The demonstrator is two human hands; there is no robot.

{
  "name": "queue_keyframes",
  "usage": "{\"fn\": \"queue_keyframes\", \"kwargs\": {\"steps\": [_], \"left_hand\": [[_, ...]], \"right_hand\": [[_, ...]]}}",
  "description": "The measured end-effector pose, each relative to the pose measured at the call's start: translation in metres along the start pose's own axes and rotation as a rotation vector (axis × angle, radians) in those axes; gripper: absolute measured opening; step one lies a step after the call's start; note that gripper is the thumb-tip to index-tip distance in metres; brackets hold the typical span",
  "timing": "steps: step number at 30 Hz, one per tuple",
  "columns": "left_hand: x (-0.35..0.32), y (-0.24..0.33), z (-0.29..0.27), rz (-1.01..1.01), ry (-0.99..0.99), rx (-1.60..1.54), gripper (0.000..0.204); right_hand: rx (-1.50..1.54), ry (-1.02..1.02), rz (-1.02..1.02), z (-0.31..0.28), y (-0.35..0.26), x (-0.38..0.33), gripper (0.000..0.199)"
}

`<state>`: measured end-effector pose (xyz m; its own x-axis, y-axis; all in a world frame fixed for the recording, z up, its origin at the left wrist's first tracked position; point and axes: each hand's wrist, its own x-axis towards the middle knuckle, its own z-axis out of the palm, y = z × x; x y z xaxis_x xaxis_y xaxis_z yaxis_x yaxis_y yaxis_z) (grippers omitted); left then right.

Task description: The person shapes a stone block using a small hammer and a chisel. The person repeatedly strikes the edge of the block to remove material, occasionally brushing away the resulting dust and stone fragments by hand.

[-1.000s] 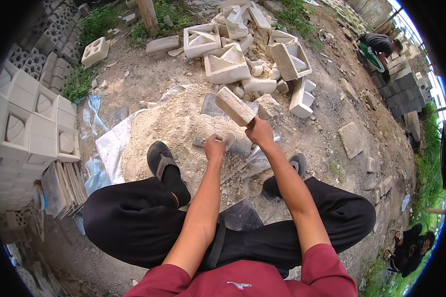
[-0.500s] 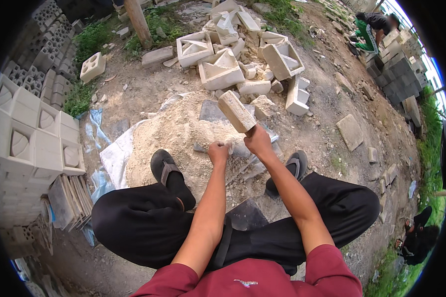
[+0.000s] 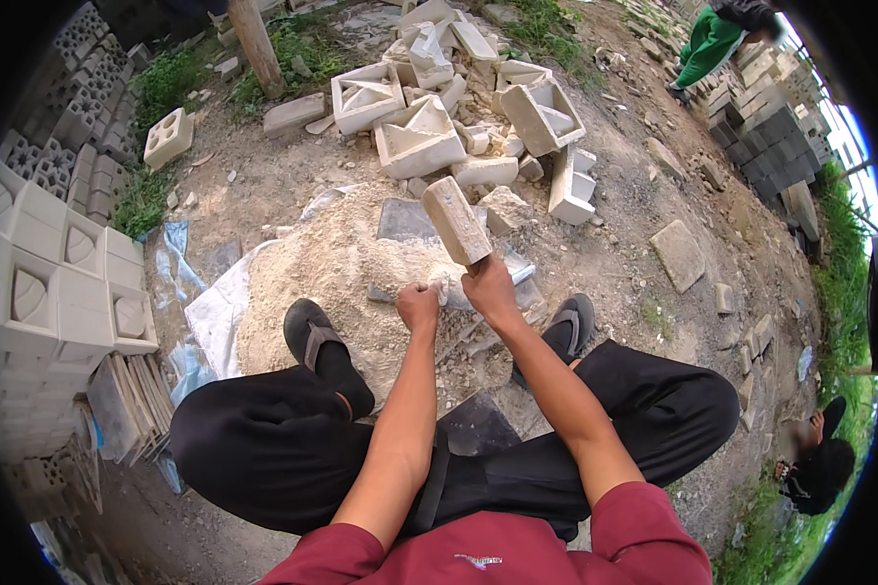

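Right hand (image 3: 488, 286) grips the raised concrete bar (image 3: 456, 220); left hand (image 3: 419, 305) is fisted on a small fragment (image 3: 440, 289). Strike squarely, clear of the knuckles.

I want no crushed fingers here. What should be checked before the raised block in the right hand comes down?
1. Grip on the block: right hand wraps its lower end. Ok.
2. Left hand out of the way: it sits right beside the right hand, closed on a small pale piece. Not ok.
3. Feet apart from the work: left sandal and right sandal flank the rubble mound. Ok.
4. What lies directly beneath the block: cannot tell.
5. Bystanders: a person in green stands far off. Ok.
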<state>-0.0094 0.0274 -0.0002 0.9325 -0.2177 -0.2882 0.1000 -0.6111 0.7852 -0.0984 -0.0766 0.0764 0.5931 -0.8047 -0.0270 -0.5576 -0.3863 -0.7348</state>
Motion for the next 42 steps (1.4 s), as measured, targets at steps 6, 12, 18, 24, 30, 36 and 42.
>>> {"fn": "queue_keyframes", "kwargs": {"steps": [6,12,18,24,30,36,42], "left_hand": [[-0.001,0.004,0.003,0.038,0.039,0.013,0.033],[-0.003,0.006,-0.004,-0.002,-0.009,0.021,0.034],[-0.002,0.006,0.002,0.033,0.034,0.001,0.033],[-0.002,0.005,-0.008,0.015,0.019,0.06,0.033],[-0.004,0.013,-0.004,-0.035,-0.059,0.024,0.034],[-0.001,-0.001,0.003,0.009,0.001,0.028,0.036],[0.0,-0.005,0.002,-0.039,-0.004,-0.009,0.037]], "right_hand": [[-0.297,-0.212,0.066,0.009,0.017,-0.002,0.047],[-0.05,-0.038,-0.003,0.005,0.008,0.005,0.042],[-0.292,-0.119,0.078,0.028,0.04,-0.021,0.049],[-0.231,-0.182,0.122,0.012,0.02,-0.007,0.044],[-0.202,-0.011,0.018,0.024,0.032,-0.028,0.049],[-0.319,-0.292,0.099,-0.004,0.013,0.008,0.042],[-0.073,-0.07,0.064,0.0,0.004,-0.004,0.043]]}}
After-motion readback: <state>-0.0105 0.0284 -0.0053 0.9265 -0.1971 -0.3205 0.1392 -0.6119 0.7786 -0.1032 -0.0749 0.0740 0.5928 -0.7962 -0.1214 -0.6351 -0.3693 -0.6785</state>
